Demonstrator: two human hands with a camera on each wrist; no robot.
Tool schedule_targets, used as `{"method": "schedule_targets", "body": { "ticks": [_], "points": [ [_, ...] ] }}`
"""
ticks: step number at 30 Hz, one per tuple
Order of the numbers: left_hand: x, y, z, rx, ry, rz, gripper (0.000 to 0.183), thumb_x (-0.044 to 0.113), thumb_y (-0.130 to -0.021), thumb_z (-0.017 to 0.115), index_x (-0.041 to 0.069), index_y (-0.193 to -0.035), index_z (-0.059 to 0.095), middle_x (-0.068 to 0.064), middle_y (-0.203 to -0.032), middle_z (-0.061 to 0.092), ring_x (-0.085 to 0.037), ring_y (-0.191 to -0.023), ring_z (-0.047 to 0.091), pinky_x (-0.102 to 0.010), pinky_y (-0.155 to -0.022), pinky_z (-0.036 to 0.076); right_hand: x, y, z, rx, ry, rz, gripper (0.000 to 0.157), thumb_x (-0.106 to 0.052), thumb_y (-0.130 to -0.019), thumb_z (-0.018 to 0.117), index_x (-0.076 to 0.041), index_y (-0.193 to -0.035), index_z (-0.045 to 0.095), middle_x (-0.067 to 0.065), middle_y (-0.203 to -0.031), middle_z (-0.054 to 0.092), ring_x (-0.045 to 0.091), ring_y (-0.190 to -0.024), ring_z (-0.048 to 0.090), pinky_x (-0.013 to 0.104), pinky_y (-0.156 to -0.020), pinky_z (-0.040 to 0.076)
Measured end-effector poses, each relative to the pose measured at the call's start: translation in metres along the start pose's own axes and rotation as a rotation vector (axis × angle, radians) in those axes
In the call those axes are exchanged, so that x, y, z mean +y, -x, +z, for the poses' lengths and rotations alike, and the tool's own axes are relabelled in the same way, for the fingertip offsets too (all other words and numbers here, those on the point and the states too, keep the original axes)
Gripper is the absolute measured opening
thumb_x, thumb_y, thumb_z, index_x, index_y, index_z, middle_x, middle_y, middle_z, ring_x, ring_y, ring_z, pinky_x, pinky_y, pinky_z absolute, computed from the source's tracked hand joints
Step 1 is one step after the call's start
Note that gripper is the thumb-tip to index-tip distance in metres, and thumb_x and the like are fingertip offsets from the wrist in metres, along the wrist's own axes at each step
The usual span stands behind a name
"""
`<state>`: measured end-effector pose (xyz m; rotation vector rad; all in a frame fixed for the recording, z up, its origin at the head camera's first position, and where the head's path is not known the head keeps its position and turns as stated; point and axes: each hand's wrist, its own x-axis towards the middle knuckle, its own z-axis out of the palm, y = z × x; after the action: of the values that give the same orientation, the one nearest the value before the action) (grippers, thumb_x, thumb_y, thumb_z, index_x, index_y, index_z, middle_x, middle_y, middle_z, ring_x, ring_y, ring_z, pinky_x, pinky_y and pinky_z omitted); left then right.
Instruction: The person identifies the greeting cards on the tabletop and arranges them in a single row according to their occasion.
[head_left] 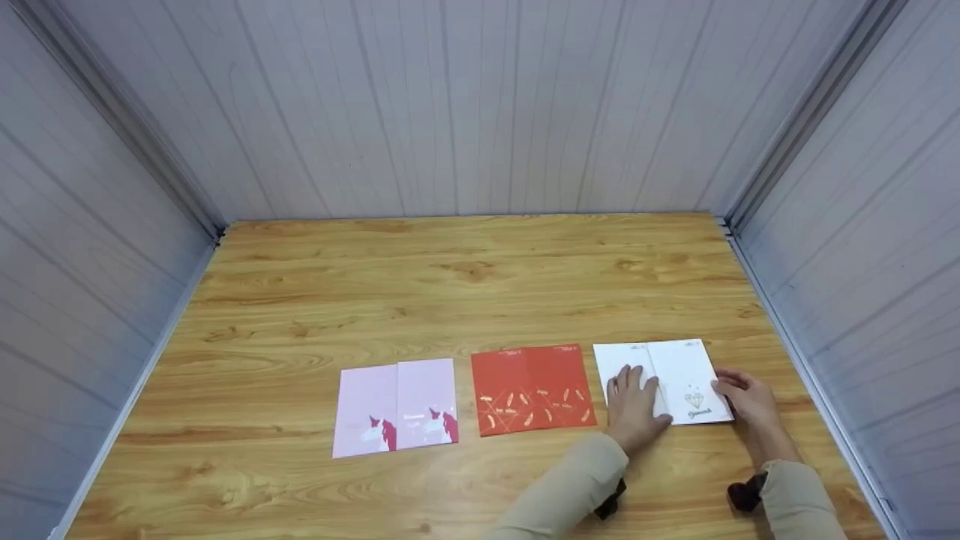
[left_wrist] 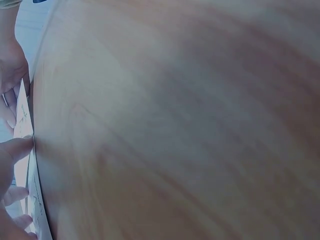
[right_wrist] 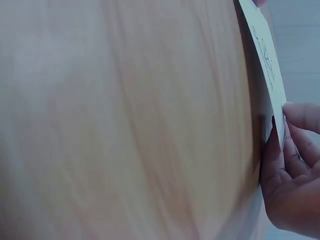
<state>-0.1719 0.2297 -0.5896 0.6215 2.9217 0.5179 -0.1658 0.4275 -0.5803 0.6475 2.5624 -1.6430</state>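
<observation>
Two thin white paper cards lie side by side at the right, the right card [head_left: 682, 375] overlapping the left card [head_left: 619, 360] along the middle. A gold diamond and dark lettering are printed on the right one. My left hand [head_left: 636, 405] rests on the left card with its fingers spread, thumb at the lower edge of the right card. At the outer edge of the right card, my right hand [head_left: 750, 401] pinches it between thumb and fingers. In the right wrist view that card [right_wrist: 270, 70] is tilted, its pinched edge raised from the table.
Left of the white cards lie two red cards [head_left: 534, 397] with gold feather prints, edges together. Further left are two pink cards [head_left: 367, 397] with unicorn prints. The wood-grain table [head_left: 450, 300] is bounded by pale panel walls [head_left: 480, 112] at the back and sides.
</observation>
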Motion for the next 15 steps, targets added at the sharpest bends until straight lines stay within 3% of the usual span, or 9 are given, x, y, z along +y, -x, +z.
{"method": "schedule_targets", "body": {
  "ticks": [15],
  "points": [
    [0.0012, -0.0031, -0.0019, -0.024, -0.017, -0.013, 0.058, 0.053, -0.075, 0.059, 0.029, -0.126, 0.045, 0.003, -0.132, 0.031, -0.018, -0.123, 0.021, -0.039, -0.095, 0.020, -0.0025, 0.0019, 0.0027, 0.035, 0.089, -0.037, 0.041, -0.014, -0.084, 0.058, 0.013, -0.115, 0.049, 0.006, -0.092, 0.059, -0.005, -0.073, 0.046, 0.010, -0.063, 0.038]
  ]
}}
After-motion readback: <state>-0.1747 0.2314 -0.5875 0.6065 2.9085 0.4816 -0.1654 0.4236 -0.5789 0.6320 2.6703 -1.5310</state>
